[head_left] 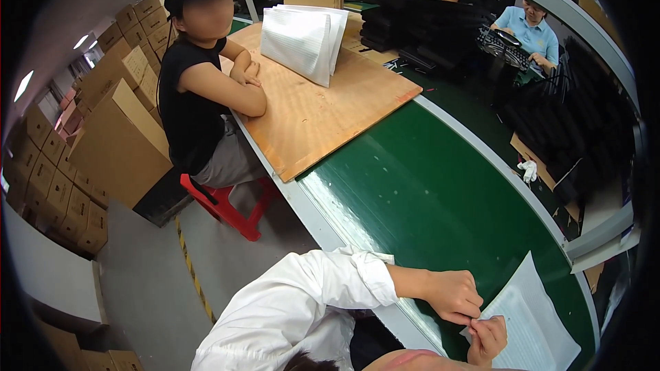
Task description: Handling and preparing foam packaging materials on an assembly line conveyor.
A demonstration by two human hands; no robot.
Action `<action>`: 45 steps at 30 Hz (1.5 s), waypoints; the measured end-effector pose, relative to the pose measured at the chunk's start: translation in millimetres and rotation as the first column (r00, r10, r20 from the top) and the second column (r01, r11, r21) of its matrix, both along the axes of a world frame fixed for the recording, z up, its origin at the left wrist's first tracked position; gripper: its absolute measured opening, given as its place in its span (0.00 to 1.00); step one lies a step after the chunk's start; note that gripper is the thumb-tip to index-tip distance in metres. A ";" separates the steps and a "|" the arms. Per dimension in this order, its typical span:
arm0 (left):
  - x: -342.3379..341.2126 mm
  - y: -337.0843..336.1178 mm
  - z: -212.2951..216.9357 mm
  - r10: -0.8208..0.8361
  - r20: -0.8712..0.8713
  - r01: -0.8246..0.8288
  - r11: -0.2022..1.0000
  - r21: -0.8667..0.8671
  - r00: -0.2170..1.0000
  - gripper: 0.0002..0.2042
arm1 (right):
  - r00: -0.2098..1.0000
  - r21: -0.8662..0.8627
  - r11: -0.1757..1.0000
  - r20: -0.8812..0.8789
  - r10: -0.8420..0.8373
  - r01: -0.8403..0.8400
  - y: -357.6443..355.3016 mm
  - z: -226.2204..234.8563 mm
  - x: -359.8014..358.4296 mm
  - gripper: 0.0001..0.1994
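Note:
My left hand (454, 295) reaches in from a rolled white sleeve (302, 282), its fingers curled closed. Its fingertips meet those of my right hand (487, 338), also closed, in a pinch. What they hold between them, if anything, is too small or hidden to make out. Under and beside both hands lies a flat, whitish, see-through bag or sheet (540, 323) with faint lines on it. It rests on the green work surface (440, 192), one corner pointing away from me. The hands cover its near left edge, so I cannot tell whether they grip it.
A wooden board (337, 117) lies farther along the bench, bearing a stack of white sleeves (299, 41). A person (199, 82) sits there on a red stool (234, 206), arms crossed on the board. Cartons (124, 137) stand left. Co-workers (529, 34) and black parts (412, 34) are beyond.

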State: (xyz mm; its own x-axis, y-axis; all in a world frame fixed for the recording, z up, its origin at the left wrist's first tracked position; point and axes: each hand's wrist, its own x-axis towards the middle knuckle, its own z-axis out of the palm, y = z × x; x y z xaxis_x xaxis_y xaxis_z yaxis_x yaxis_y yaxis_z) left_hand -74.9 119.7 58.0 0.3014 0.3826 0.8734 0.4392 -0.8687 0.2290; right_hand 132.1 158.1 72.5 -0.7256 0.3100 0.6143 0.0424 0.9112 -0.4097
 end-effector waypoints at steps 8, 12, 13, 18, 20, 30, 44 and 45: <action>0.9 -1.1 -3.9 0.001 -0.015 -0.002 1.000 -0.013 1.000 0.08 | 1.000 -0.151 0.988 0.003 -0.011 0.012 -4.1 1.5 -0.8 0.09; 0.6 -0.5 -4.8 -0.013 -0.040 0.014 1.000 0.010 0.999 0.07 | 1.000 -0.229 0.973 0.005 -0.023 0.023 -4.4 2.0 -0.5 0.10; 0.7 -0.5 -4.3 -0.008 -0.040 0.008 1.000 0.016 0.999 0.07 | 1.000 -0.249 0.968 0.005 -0.027 0.027 -4.7 2.1 -0.4 0.10; 1.0 -1.7 -3.1 0.016 -0.040 -0.016 1.000 -0.013 0.999 0.07 | 0.999 -0.287 0.957 0.012 -0.030 0.032 -5.0 1.5 1.3 0.11; 1.1 -2.9 -2.8 0.032 -0.042 -0.034 0.998 -0.056 0.999 0.08 | 1.000 -0.287 0.957 0.019 -0.022 0.027 -4.8 0.8 2.0 0.11; 1.8 -1.1 -0.7 0.151 -0.029 -0.152 0.988 -0.019 0.988 0.10 | 0.994 -0.203 0.974 0.055 -0.093 0.103 -7.2 0.2 3.6 0.11; 2.4 -2.4 -1.8 0.052 0.004 -0.052 0.998 -0.024 0.999 0.12 | 0.996 -0.122 0.989 0.021 -0.084 0.086 -7.8 -1.5 3.5 0.09; 3.0 -2.1 -3.8 0.056 -0.010 -0.056 0.998 -0.025 0.998 0.13 | 0.997 -0.118 0.990 0.016 -0.078 0.079 -7.9 -1.4 3.5 0.08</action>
